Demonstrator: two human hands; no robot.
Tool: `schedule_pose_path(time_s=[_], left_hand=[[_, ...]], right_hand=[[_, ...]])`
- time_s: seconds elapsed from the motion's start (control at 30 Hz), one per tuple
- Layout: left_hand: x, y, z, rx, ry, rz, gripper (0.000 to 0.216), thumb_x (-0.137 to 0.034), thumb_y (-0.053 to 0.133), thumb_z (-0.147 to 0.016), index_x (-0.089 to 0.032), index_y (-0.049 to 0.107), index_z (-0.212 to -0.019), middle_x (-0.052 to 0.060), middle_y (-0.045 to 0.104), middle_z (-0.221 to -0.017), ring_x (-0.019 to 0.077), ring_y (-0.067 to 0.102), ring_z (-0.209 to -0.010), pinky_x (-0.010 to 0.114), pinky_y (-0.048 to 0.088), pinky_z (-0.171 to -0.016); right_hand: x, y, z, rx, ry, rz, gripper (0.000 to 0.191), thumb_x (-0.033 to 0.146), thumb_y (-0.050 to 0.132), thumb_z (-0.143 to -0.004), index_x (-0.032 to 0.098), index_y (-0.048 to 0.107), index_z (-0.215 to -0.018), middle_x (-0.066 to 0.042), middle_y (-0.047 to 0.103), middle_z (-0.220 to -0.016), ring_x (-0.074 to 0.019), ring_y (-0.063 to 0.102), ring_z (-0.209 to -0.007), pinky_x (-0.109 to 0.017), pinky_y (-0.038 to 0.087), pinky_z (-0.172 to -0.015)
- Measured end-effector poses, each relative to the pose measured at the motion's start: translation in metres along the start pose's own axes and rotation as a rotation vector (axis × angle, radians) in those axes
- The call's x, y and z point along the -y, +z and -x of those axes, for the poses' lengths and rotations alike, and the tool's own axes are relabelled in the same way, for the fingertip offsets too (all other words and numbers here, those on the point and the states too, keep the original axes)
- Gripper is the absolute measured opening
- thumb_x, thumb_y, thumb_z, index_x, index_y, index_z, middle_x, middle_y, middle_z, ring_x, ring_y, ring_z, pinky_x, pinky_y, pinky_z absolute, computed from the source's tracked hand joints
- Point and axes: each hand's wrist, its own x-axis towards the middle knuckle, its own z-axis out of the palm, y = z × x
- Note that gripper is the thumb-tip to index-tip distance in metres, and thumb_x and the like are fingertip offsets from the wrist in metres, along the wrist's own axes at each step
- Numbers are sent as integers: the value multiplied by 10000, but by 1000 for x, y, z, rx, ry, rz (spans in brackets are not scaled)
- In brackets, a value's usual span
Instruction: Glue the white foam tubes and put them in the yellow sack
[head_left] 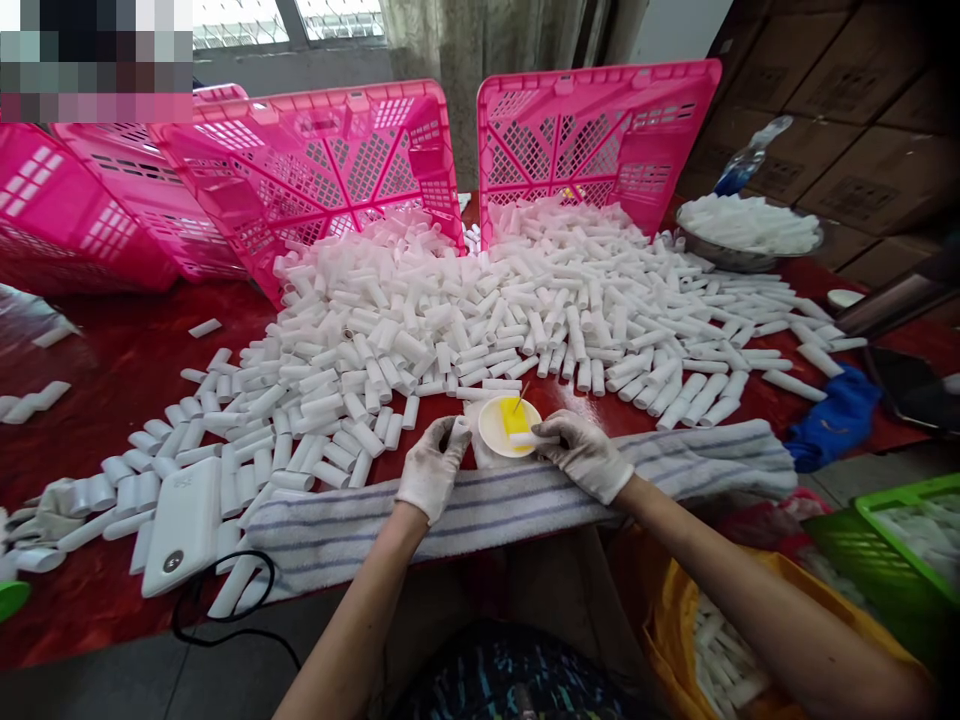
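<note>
Over the dish [491, 430] the right hand [583, 452] pinches a white tube [535, 440], probably best kept level and lightly gripped, while the left hand [435, 466] pinches a white piece [460, 431] just beside that dish.

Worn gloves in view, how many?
2: one white glove on the left hand, another on the right hand, which grips a white tube over a small white dish. The pixelated top-left corner may hide more.

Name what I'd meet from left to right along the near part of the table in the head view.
White boxy device → left gloved hand → white dish → right gloved hand → blue cloth.
</note>
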Motion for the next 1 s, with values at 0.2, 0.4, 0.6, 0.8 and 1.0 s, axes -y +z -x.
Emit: schedule_pose_path(time_s=[0.2, 0.4, 0.6, 0.8, 1.0], left_hand=[[5, 1, 4, -62, 79, -122, 367, -404, 692, -765, -200, 678, -1070, 71, 682, -1072, 214, 621, -1009, 368, 473, -962], [-9, 24, 19, 145, 56, 57, 346, -343, 746, -710, -178, 704, -1011, 54, 712, -954, 190, 662, -868, 303, 536, -833], [-24, 27, 31, 268, 137, -11, 310, -403, 618, -823, -188, 673, -1039, 41, 709, -936, 164, 649, -828, 248, 502, -761], [-33, 34, 34, 369, -75, -89, 563, -552, 324, -926, -184, 609, -610, 58, 635, -591, 179, 584, -567, 277, 452, -576], [-50, 65, 60, 97, 20, -283, 534, -432, 280, -958, -175, 704, -760, 136, 703, -746, 234, 648, -673, 337, 480, -681]], right_hand=[[22, -11, 8, -13, 79, -122, 263, 419, 750, -713, 203, 642, -818, -31, 571, -858, -143, 581, -721, -276, 492, -623], [50, -16, 5, -116, 475, -264, 497, 648, 681, -670, 190, 588, -839, 17, 537, -645, -79, 393, -473, -225, 323, -414], [70, -12, 5, -93, 412, -112, 439, 614, 652, -720, 182, 594, -772, -8, 568, -629, -117, 489, -527, -246, 392, -468], [84, -12, 22, 178, -150, 339, 259, 383, 540, -857, 206, 588, -675, -29, 577, -614, -134, 518, -554, -272, 412, -542], [91, 8, 29, -60, 93, 274, 358, 395, 405, -926, 224, 496, -624, -21, 545, -548, -144, 502, -487, -279, 388, -478]])
